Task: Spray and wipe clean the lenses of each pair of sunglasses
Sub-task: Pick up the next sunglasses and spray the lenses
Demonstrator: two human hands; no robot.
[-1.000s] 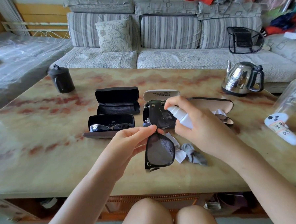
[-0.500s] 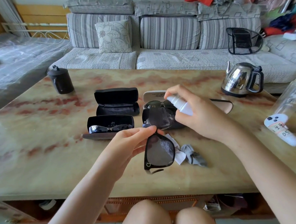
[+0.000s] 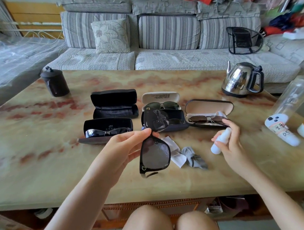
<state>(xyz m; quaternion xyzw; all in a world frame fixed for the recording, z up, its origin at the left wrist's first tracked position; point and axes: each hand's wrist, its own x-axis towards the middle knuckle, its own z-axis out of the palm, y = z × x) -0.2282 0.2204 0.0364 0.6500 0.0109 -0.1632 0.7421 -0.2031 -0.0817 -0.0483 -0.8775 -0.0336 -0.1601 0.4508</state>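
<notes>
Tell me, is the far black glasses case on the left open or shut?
Open. The black glasses case has its lid raised, showing an empty dark lining.

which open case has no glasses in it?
The black case at back left: only dark lining shows. The other four open cases each hold sunglasses.

Striped sofa [image 3: 161,35] (cluttered) behind table [image 3: 36,165].

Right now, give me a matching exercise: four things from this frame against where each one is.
Things:
1. spray bottle
2. black sunglasses
3. grey cloth
4. kettle

Places:
A. far right on the table
B. in the right hand
C. lying on the table between the hands
D. pinched in the left hand

Pairs: 1-B, 2-D, 3-C, 4-A
</notes>
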